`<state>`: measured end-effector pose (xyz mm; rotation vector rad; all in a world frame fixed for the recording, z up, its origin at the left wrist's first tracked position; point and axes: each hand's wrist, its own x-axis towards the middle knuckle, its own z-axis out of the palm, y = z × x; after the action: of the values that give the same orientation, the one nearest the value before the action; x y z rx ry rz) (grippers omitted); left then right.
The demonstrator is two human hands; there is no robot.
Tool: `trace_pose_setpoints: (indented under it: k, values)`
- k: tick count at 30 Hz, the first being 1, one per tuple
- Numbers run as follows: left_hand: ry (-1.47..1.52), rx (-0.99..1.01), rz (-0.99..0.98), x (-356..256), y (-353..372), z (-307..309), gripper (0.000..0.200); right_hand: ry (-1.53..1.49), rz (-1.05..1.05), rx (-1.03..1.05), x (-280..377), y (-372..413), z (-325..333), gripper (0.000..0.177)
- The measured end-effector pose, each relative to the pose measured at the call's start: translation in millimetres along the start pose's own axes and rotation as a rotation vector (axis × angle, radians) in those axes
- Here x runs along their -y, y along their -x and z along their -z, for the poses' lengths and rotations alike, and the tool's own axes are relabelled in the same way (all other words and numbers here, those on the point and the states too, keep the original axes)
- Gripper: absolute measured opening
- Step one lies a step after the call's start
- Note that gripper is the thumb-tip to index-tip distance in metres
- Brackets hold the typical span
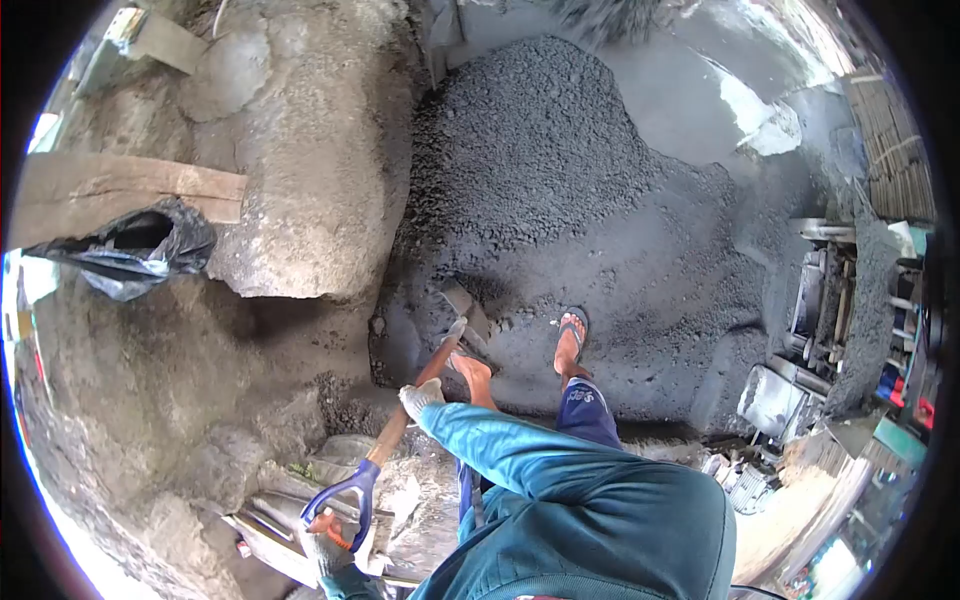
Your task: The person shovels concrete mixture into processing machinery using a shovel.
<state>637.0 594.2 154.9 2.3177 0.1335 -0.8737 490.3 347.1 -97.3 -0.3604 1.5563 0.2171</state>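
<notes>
I hold a shovel (392, 432) with a wooden shaft and a blue D-shaped handle, slanting across my left side. My left hand (325, 540), in a pale glove with the fingers showing, is closed round the handle's grip. Farther down, my gloved right hand (421, 397) is wrapped round the shaft, that arm reaching across my body. The grey blade (467, 308) rests low on the ground just ahead of my left foot, partly hidden by the shaft. Beyond it spreads a heap of dark, wet-looking gravelly mix (530, 140).
My sandalled right foot (570, 335) stands on the grey floor. A rough raised ledge (310, 170) runs along the left, with a wooden plank (130, 185) and a black plastic bag (150, 250). Metal machinery (825, 300) stands at right. Grey liquid (670, 95) lies behind the heap.
</notes>
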Motion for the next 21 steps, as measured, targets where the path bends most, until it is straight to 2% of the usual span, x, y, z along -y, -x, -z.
trace_pose_setpoints:
  k: [2,3,4,5,6,7,8,9,11,12,13,14,15,16,17,18,19,20,21]
  values:
    - [0.259,-0.046,0.024,-32.3,38.8,-38.5,0.017,0.046,0.078,-0.052,-15.1,2.7,1.5,0.062]
    - [0.385,-0.067,0.039,-41.1,51.4,-50.8,0.018,0.018,0.309,-0.194,-35.2,-17.8,7.4,0.06]
    - [0.407,-0.002,-0.026,8.1,17.6,-43.7,0.018,-0.005,0.386,-0.258,-41.3,-34.3,18.9,0.058]
    - [0.342,0.106,0.072,-27.9,37.2,-80.0,0.017,-0.033,0.393,-0.296,-37.3,-51.5,37.1,0.055]
    - [0.414,0.205,0.026,-35.0,42.5,-107.8,0.011,-0.066,0.354,-0.309,-28.8,-69.9,59.8,0.053]
    - [0.534,0.364,0.093,-6.4,21.4,-127.1,0.007,-0.11,0.31,-0.317,-15.7,-89.5,85.4,0.05]
    - [0.52,0.356,0.121,0.7,12.3,-154.7,0.009,-0.162,0.256,-0.295,2.4,-109.7,111.6,0.048]
    - [0.525,0.337,0.271,-13.2,13.7,-183.8,0.014,-0.21,0.202,-0.259,14.6,-131.9,131.8,0.046]
    - [0.512,0.425,0.21,-21.5,17.6,-204.8,0.009,-0.214,0.122,-0.187,23.6,-169.3,138.6,0.042]
    - [0.427,0.386,0.163,-15.4,6.5,-193.7,0.011,-0.169,0.112,-0.173,16.5,-188.1,124.2,0.04]
    - [0.341,0.337,0.126,-4.2,-3.5,-171.6,0.014,-0.032,0.165,-0.303,0.4,-204.0,94.9,0.037]
    - [0.422,0.337,0.115,5.4,-11.2,-142.4,0.011,-0.045,0.084,-0.22,3.7,-152.4,69.3,0.039]
    - [0.41,0.179,0.177,-29.1,10.7,-122.1,0.009,0.041,0.067,-0.172,13.7,-108.2,40.2,0.043]
    - [0.374,0.16,0.083,-28.4,7.7,-91.4,0.008,0.127,0.055,-0.123,24.0,-63.5,11.1,0.046]
    - [0.378,0.078,0.069,-38.6,20.0,-65.9,0.009,0.321,0.1,-0.107,12.1,-51.9,-20.4,0.049]
    - [0.414,0.01,0.141,-29.8,19.1,-34.5,0.01,0.518,0.147,-0.087,-2.7,-39.8,-50.6,0.052]
    - [0.391,-0.053,0.152,-24.8,21.7,-5.1,0.012,0.502,0.101,-0.038,-6.6,-17.1,-71.8,0.054]
    - [0.559,-0.078,0.226,-12.5,23.3,19.1,0.015,0.487,0.054,0.01,-10.3,5.5,-92.9,0.056]
    - [0.555,-0.274,0.222,-27.9,34.9,19.0,0.02,0.411,-0.005,0.052,-21.5,6.9,-112.2,0.057]
